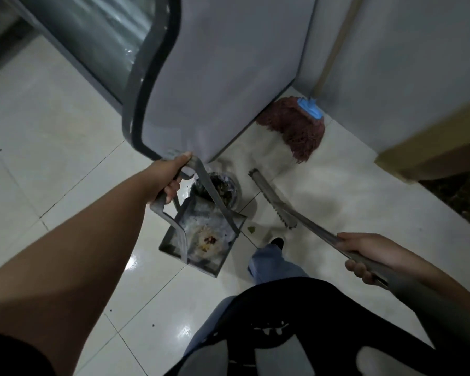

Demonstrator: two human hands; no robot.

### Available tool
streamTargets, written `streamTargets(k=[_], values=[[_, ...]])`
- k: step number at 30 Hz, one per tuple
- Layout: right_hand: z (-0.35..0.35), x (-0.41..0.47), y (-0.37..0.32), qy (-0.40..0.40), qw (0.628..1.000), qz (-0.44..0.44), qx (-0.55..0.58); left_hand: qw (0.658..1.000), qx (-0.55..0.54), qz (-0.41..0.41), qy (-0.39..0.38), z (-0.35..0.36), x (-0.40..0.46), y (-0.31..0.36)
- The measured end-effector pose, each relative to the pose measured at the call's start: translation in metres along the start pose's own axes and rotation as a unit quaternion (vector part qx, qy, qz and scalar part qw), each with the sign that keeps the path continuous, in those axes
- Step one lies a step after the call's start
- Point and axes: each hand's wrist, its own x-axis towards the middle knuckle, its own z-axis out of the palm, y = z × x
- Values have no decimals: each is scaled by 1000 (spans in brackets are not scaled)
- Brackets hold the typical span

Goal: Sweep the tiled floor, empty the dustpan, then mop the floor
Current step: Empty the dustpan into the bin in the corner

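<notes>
The left hand is wrapped around the long grey handle of the dustpan, with its fingers curled tight round the bar. The pan hangs just above the tiled floor, and there is a pile of dust and red bits lying in it. Just past the pan, close to the bottom of the big grey fridge, sits a small bin with a dark bag that already has rubbish in it.

The right hand grips the handle of the broom. Its fingers are wrapped round the stick, and the brush end rests low near the bin.

The job now looks like tipping the dirt into the bin. To do it well, bring the front lip of the pan right over the middle of the bin, then tip it slowly so the dust slides in and does not puff out. Keep the pan low. A tap with the broom could shake off what sticks.

A little green scrap lies on the floor just right of the pan, so that needs sweeping up too.

The mop leans in the far corner between the fridge and the wall, ready for later.
</notes>
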Motion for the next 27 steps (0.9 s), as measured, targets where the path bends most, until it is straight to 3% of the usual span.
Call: streamTargets(k=[7, 12, 17, 21, 27], values=[[15, -9, 29, 35, 996, -31, -78, 997, -52, 48, -21, -1, -56, -114], [27, -10, 56, 47, 975, -61, -206, 998, -29, 54, -30, 34, -91, -187], [25, -6, 73, 79, 959, -77, -261, 999, 38, -26, 14, 79, -117, -230], [7, 13, 67, 85, 939, -121, -309, 996, -37, -76, 27, 118, -119, -252], [-24, 73, 40, 94, 910, -171, -366, 966, -181, -120, 138, 193, -102, -274]])
